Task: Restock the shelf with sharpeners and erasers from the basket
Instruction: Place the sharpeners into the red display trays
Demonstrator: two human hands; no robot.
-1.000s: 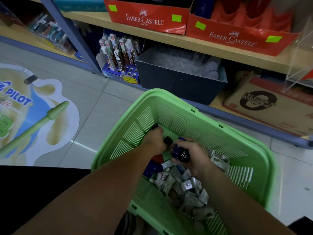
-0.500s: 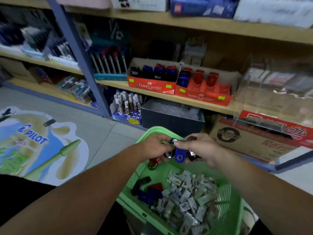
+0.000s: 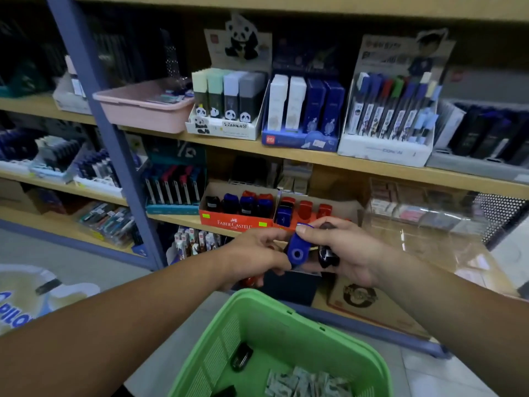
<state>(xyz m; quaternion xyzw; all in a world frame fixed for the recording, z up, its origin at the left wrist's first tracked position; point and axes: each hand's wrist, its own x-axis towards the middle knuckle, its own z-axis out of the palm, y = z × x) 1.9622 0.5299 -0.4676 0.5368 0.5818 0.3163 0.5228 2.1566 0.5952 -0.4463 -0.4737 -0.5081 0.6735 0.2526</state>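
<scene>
Above the green basket point(image 3: 286, 319), we have raised both hands out of the pile to shelf height. At nine o'clock of the blue sharpener point(image 3: 296, 250), our left hand point(image 3: 257, 253) curls its fingers round a red sharpener point(image 3: 252, 280) (only partly seen). At three o'clock, our right hand point(image 3: 352, 253) pinches the blue one between thumb and forefinger and cradles a dark sharpener point(image 3: 326, 255). The orange Faber-Castell tray point(image 3: 234, 222) now lies close at twelve o'clock, so placing likely comes next. The erasers point(image 3: 309, 382) remain in the basket at six o'clock.
</scene>
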